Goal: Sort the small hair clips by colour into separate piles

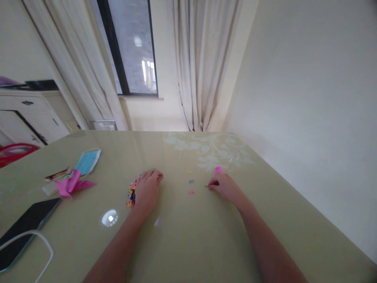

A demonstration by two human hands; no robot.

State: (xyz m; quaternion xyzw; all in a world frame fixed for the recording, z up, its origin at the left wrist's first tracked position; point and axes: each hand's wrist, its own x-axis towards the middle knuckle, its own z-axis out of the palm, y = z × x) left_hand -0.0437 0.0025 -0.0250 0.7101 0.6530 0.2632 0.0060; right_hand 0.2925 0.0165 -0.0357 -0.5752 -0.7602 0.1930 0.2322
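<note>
A heap of small multicoloured bands point(132, 193), like loom bands, lies on the table. My left hand point(148, 188) covers much of it, with thumb and forefinger closed together at the heap's right edge; whatever they may hold is hidden. My right hand point(225, 186) pinches a small, thin dark piece point(206, 186) just above or on the tabletop; it is too small to make out fully. Behind that hand stands a small pink ring-like object point(218, 169). Between the hands lie a yellow band point(189, 171), a blue band point(191, 181) and a pink band point(191, 192) in a column.
On the left of the glossy table point(176, 243) are a blue face mask point(88, 162), a pink folded-paper shape point(73, 184) and a dark phone or tablet point(28, 224) with a white cable point(44, 237). A wall point(318, 118) borders the right side.
</note>
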